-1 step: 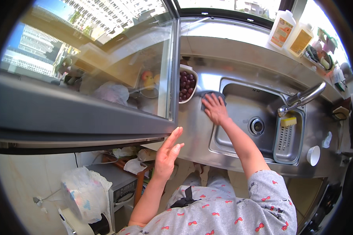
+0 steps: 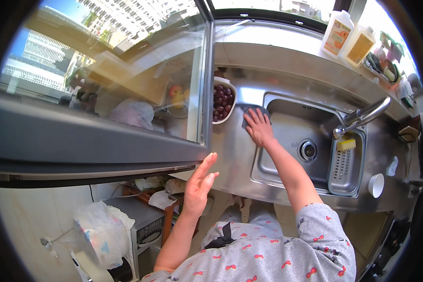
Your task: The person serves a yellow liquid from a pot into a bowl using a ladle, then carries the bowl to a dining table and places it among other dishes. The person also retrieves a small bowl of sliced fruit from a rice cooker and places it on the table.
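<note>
My right hand lies flat on a dark grey cloth, its fingers spread. It presses the cloth onto the steel counter at the left rim of the sink. Part of the cloth is hidden beneath the palm. My left hand is raised near the lower corner of the open window sash. Its fingers are extended, the thumb stands apart, and nothing is in it. Whether the fingertips touch the frame I cannot tell.
A white container of dark red round fruit stands left of the cloth. A faucet, a yellow sponge and a white bowl are at the right. Two bottles stand on the sill. The sash juts over the counter's left side.
My right hand and the cloth have shifted slightly to the right, and the cloth looks less blurred. My left hand is nearly still.
</note>
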{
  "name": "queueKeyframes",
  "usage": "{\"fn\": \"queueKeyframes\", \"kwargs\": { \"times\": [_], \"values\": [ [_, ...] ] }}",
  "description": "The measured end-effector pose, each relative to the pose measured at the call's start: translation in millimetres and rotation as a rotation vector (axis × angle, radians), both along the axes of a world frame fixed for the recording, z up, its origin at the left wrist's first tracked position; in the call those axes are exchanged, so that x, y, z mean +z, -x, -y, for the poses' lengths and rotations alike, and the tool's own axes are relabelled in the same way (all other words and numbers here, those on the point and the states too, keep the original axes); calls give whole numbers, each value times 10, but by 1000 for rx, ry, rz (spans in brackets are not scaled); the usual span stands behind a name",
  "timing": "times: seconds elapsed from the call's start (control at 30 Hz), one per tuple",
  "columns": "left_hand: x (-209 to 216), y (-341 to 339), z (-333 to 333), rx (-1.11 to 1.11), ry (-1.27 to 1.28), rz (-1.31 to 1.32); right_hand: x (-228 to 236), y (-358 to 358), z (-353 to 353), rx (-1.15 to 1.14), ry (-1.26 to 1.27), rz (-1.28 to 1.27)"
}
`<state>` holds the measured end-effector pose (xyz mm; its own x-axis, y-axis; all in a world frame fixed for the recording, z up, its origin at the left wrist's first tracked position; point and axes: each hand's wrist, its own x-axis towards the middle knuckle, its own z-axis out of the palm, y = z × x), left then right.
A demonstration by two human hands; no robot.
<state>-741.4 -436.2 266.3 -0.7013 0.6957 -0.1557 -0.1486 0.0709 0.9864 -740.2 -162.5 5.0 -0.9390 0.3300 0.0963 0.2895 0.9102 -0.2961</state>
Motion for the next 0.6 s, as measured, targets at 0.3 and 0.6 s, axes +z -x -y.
{"fn": "queueKeyframes", "kwargs": {
  "times": [0.3, 0.6],
  "values": [
    [-152, 343, 425, 12, -21, -32, 18, -722, 1346, -108, -40, -126],
    [-336, 482, 598, 20, -142, -18, 206, -595, 2296, 730, 30, 3]
  ]
}}
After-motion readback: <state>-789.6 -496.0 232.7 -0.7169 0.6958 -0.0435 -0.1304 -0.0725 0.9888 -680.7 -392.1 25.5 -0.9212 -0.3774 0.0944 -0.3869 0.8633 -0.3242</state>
